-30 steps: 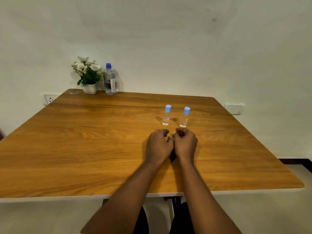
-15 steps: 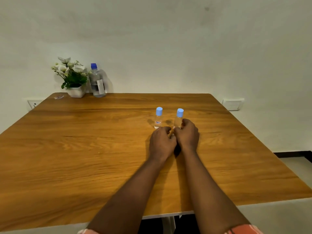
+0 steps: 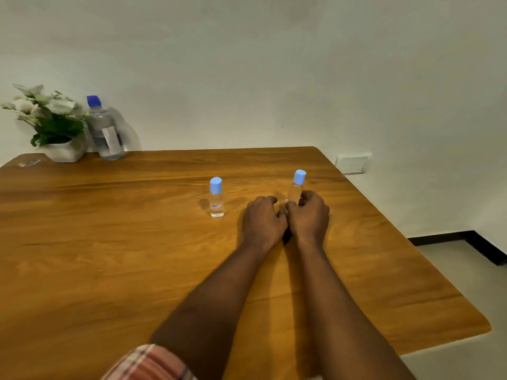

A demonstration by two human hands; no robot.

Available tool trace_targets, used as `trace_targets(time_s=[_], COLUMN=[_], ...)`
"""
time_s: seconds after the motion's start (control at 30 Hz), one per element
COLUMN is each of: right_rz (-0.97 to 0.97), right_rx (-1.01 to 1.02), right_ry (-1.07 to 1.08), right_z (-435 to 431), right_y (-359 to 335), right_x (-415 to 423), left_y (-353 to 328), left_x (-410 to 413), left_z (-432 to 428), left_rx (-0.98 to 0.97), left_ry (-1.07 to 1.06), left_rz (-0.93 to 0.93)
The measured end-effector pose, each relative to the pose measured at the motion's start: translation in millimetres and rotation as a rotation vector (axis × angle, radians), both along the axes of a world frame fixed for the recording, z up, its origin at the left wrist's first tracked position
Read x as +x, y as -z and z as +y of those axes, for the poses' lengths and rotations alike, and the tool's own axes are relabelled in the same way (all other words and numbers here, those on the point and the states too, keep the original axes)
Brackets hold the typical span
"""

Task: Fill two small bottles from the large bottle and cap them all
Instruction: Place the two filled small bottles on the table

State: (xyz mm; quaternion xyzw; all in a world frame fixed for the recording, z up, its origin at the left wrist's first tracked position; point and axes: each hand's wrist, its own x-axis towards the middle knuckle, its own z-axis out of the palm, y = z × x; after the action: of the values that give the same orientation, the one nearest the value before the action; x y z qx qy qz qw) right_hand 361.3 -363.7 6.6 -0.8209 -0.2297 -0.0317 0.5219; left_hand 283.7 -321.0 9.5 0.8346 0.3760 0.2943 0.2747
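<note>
Two small clear bottles with light-blue caps are on the wooden table (image 3: 109, 256). The left small bottle (image 3: 216, 198) stands upright and free. My right hand (image 3: 308, 215) is wrapped around the lower body of the right small bottle (image 3: 296, 185), which tilts slightly; only its cap and upper body show. My left hand (image 3: 262, 219) rests curled on the table beside the right hand, holding nothing. The large clear bottle (image 3: 105, 130) with a dark-blue cap stands at the far left corner against the wall.
A white pot of white flowers (image 3: 52, 124) stands next to the large bottle. A small wrapper (image 3: 28, 163) lies near the far left edge. A wall switch (image 3: 352, 163) sits beyond the table's right corner.
My right hand has closed on the right small bottle and drawn it rightward, away from the other one. The camera has moved closer and turned right. The left hand stays curled.
</note>
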Motion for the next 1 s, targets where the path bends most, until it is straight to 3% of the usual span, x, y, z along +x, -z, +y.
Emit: trace_targets(time_s=[0.13, 0.53, 1.0], right_rz=[-0.014, -0.074, -0.094], right_rx=[-0.047, -0.042, -0.145], right_ry=[-0.009, -0.046, -0.044], right_z=[17.3, 144.1, 192.2], right_y=[-0.3, 2.3, 2.0], right_x=[46.5, 190.7, 245.0], left_y=[-0.9, 1.3, 2.9], left_x=[42.6, 187.8, 236.0], left_z=[20.4, 139.2, 191.7], left_rx=[0.064, 0.089, 0.086], left_ry=[0.033, -0.050, -0.021], left_rz=[0.074, 0.005, -0.022])
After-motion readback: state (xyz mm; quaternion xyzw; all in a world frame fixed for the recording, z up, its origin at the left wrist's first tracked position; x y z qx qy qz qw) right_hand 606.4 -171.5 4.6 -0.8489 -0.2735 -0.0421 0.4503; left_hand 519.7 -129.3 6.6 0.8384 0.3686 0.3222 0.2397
